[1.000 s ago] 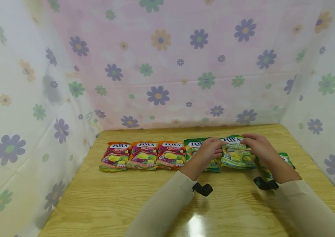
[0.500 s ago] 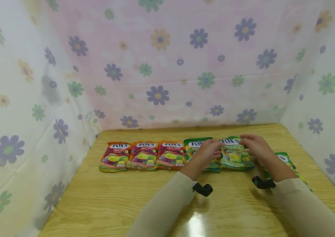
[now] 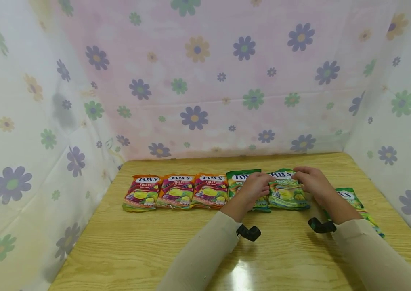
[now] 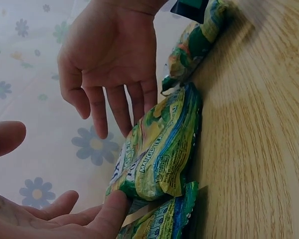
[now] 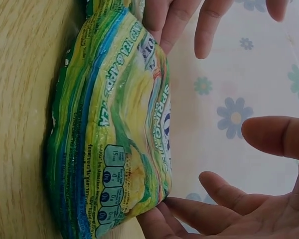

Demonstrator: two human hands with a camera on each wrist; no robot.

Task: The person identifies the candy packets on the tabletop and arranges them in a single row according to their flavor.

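Observation:
A green candy bag (image 3: 288, 197) marked FOX'S lies face up between my two hands on the table. Its printed front (image 4: 157, 144) also shows in the left wrist view, and its lower seam (image 5: 79, 129) faces the right wrist camera. My left hand (image 3: 254, 186) touches the bag's left side with extended fingers and partly covers a second green bag (image 3: 235, 190). On the other side, my right hand (image 3: 313, 186) rests its fairly straight fingers along the bag's right edge, thumb apart from it. Neither hand curls round the bag.
Three orange-and-purple candy bags (image 3: 142, 192) stand side by side in the row's left part. Another green bag (image 3: 369, 218) lies tilted at right, partly under my right forearm. Flowered cloth walls (image 3: 209, 81) enclose the wooden table (image 3: 136, 250) at the back and sides.
The green bag between my hands has slid a little left, closer to the row. My right hand has moved left with it, uncovering more of the far-right bag. My left hand stays put.

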